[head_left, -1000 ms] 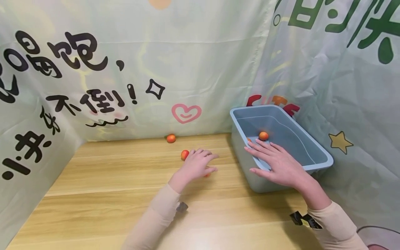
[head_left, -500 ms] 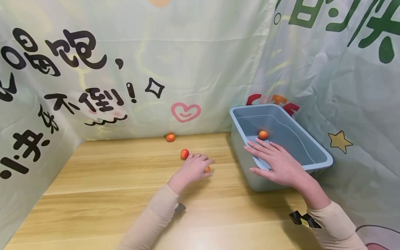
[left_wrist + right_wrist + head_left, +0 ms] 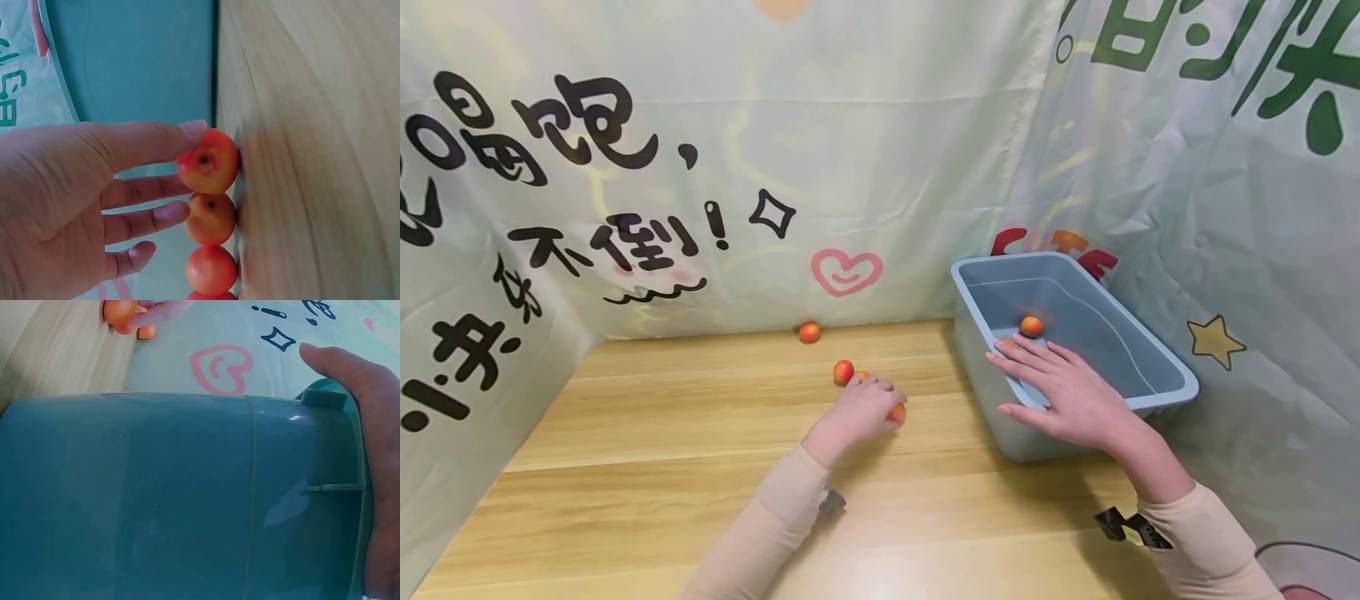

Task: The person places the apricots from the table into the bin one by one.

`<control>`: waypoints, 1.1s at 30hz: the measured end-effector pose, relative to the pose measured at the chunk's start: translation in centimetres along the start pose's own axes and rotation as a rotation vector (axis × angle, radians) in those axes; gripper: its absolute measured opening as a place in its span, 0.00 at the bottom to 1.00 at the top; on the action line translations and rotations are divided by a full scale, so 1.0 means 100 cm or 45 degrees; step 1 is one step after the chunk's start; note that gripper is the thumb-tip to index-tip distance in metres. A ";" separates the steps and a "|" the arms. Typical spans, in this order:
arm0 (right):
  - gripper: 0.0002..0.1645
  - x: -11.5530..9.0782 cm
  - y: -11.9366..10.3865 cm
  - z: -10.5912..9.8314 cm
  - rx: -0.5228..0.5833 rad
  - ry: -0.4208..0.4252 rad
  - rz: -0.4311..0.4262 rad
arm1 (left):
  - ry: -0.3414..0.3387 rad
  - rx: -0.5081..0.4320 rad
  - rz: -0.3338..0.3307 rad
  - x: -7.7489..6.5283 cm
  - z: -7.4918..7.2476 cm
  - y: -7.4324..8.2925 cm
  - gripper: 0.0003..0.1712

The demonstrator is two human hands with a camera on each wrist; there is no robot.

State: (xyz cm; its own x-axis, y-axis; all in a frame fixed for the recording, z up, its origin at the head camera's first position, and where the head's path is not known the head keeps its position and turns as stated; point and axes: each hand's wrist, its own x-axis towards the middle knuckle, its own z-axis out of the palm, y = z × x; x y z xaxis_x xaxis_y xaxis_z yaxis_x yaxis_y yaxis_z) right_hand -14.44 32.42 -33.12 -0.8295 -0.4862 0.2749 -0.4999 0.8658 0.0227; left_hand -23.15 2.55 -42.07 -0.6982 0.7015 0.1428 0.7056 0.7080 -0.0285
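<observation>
In the head view my left hand (image 3: 857,411) is low over the table, at a short row of small red-orange apples. The left wrist view shows its thumb and index finger pinching the nearest small apple (image 3: 215,169), which still touches the wood. Right behind it lies an orange apple (image 3: 214,225) close to the middle fingertip, then another red apple (image 3: 212,270). My right hand (image 3: 1075,396) rests with straight, spread fingers on the near left rim of a blue plastic bin (image 3: 973,304). One apple (image 3: 1032,326) lies inside the bin; another is partly hidden behind the fingers.
A lone apple (image 3: 809,332) lies at the table's back edge, against the printed cloth wall (image 3: 910,167). The wooden table (image 3: 647,492) extends left and in front. The bin stands at the right, near the side cloth.
The left hand has closed in on the near apple, its fingers drawing together from a wider spread. The right hand has stayed on the bin's rim.
</observation>
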 end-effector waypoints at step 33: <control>0.42 0.001 0.000 -0.001 0.029 -0.052 0.036 | 0.024 -0.049 0.038 -0.001 -0.005 0.005 0.20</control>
State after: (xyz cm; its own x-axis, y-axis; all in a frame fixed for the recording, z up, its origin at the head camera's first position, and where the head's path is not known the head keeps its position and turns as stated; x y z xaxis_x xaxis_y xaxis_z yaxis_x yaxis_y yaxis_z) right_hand -14.45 32.40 -32.98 -0.8527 -0.4664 0.2355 -0.4813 0.8766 -0.0066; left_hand -22.73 2.79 -41.63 -0.6745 0.7205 0.1609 0.7306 0.6828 0.0052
